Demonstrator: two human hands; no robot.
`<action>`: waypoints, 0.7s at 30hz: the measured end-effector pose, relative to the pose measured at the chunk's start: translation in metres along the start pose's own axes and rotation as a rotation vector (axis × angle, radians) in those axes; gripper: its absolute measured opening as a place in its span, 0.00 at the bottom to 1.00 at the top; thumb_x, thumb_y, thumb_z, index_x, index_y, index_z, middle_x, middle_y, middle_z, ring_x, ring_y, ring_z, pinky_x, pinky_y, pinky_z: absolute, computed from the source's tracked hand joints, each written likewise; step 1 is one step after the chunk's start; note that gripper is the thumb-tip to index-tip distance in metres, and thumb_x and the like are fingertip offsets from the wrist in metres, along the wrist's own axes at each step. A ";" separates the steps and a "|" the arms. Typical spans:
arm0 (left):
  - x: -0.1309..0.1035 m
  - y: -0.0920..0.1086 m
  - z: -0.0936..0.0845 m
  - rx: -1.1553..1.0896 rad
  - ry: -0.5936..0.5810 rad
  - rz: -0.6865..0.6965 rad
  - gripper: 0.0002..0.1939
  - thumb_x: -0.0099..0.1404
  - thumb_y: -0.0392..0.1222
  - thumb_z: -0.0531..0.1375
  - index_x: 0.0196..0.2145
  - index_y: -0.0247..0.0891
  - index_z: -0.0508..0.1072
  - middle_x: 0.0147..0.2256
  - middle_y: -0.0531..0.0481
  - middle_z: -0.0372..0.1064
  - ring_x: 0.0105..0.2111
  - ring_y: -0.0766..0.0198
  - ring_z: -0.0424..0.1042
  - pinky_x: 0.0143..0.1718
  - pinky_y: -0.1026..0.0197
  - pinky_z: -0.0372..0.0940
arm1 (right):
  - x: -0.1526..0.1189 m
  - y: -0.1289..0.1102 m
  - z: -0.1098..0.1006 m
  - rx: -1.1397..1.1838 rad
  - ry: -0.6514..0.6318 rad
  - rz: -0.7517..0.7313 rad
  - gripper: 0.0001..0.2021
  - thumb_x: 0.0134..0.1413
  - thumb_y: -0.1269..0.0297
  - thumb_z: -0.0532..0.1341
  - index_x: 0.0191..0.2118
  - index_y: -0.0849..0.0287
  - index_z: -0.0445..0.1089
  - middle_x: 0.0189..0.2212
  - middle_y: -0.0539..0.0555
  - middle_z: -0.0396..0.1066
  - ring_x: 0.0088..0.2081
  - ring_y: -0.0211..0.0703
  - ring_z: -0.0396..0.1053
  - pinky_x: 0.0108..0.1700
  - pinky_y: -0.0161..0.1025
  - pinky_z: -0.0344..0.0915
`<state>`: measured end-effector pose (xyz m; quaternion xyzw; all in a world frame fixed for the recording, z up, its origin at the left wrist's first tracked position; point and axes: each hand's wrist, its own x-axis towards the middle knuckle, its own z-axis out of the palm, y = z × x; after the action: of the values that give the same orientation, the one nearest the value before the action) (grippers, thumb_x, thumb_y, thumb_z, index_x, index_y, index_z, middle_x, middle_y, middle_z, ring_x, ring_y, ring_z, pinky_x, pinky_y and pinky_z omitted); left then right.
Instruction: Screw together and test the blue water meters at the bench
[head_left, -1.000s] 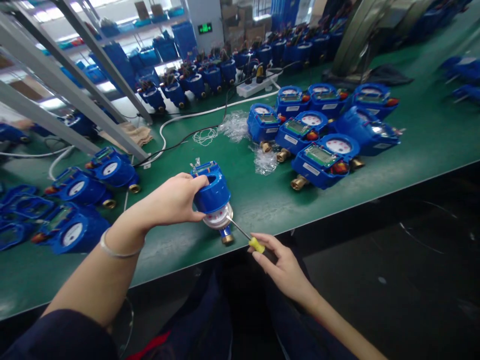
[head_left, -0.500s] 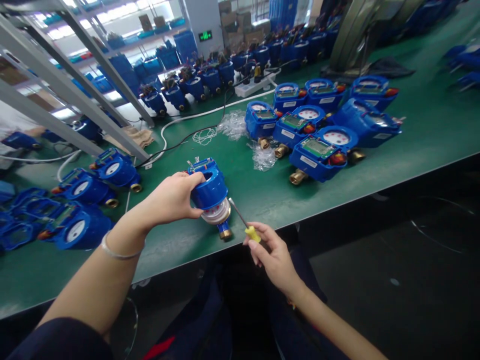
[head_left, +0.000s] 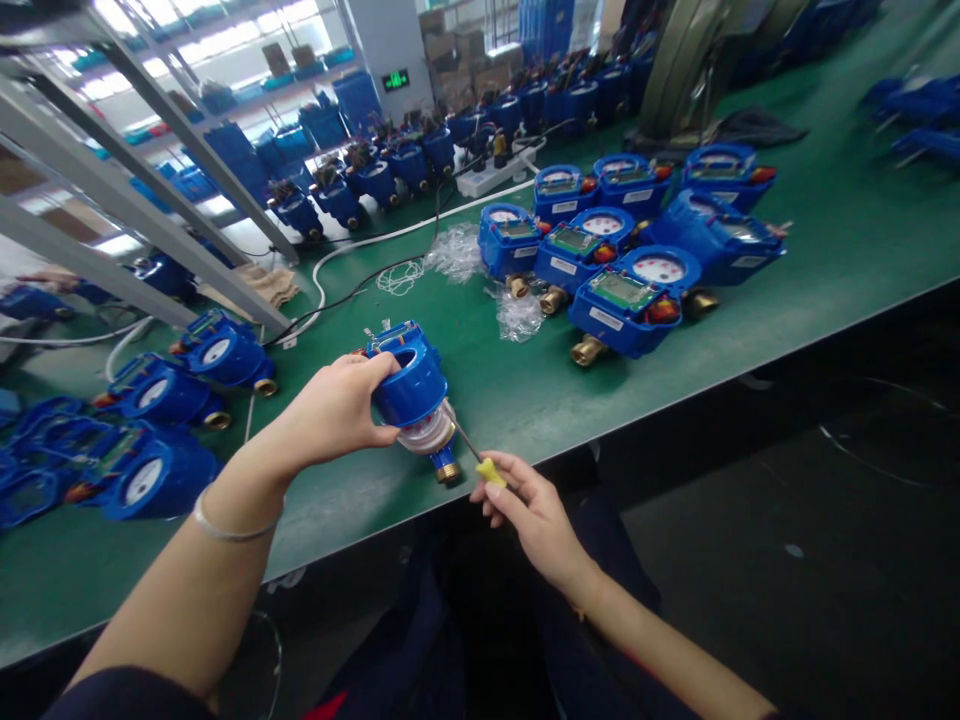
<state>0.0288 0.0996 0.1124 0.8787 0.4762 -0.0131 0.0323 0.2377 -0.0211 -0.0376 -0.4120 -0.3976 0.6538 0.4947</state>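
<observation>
My left hand (head_left: pixel 337 405) grips the blue housing (head_left: pixel 418 388) of a water meter, thumb low on its side and fingers over the rim. Beneath the tilted housing shows the meter's clear, pale body (head_left: pixel 429 432), with a brass threaded end (head_left: pixel 447 472) toward the bench edge. Between the fingers of my right hand (head_left: pixel 532 510) is a screwdriver (head_left: pixel 491 472) with a yellow handle. Its blade tip meets the meter at the right side, near the gap between housing and body; the exact contact point is too small to tell.
Several assembled blue meters (head_left: pixel 626 300) stand to the right on the green bench (head_left: pixel 525 400), beside crumpled clear plastic (head_left: pixel 519 315). More meters (head_left: pixel 161 470) sit at the left. A white cable (head_left: pixel 360 245) and a power strip (head_left: pixel 495 178) lie behind. Metal posts (head_left: pixel 187 240) rise at the left.
My right hand has brought the screwdriver leftward, so its tip now reaches the meter's side instead of standing just off it. The left hand keeps its grip; the whole view has shifted slightly.
</observation>
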 end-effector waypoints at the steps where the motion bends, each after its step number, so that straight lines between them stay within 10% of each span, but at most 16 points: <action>1: 0.000 0.000 0.001 0.001 0.005 0.002 0.17 0.52 0.45 0.62 0.40 0.40 0.67 0.38 0.44 0.73 0.41 0.48 0.73 0.43 0.51 0.68 | -0.006 0.003 -0.001 -0.022 -0.003 0.010 0.18 0.61 0.56 0.61 0.54 0.58 0.68 0.34 0.52 0.74 0.30 0.37 0.68 0.29 0.33 0.66; 14: 0.002 0.003 0.003 0.058 0.017 0.022 0.15 0.52 0.46 0.62 0.37 0.41 0.65 0.36 0.45 0.73 0.41 0.48 0.73 0.44 0.50 0.69 | 0.003 0.004 0.013 -0.006 -0.007 -0.060 0.17 0.64 0.57 0.60 0.55 0.58 0.68 0.37 0.54 0.76 0.25 0.33 0.63 0.22 0.31 0.59; 21: 0.003 0.002 0.000 0.052 -0.007 0.020 0.16 0.52 0.46 0.62 0.37 0.41 0.65 0.35 0.45 0.72 0.40 0.48 0.73 0.41 0.51 0.69 | -0.022 0.003 0.000 -0.348 0.051 -0.171 0.15 0.65 0.61 0.59 0.55 0.57 0.70 0.39 0.55 0.78 0.38 0.44 0.75 0.43 0.41 0.71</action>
<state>0.0317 0.1007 0.1122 0.8840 0.4666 -0.0282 0.0116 0.2407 -0.0428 -0.0372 -0.4726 -0.5254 0.5202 0.4795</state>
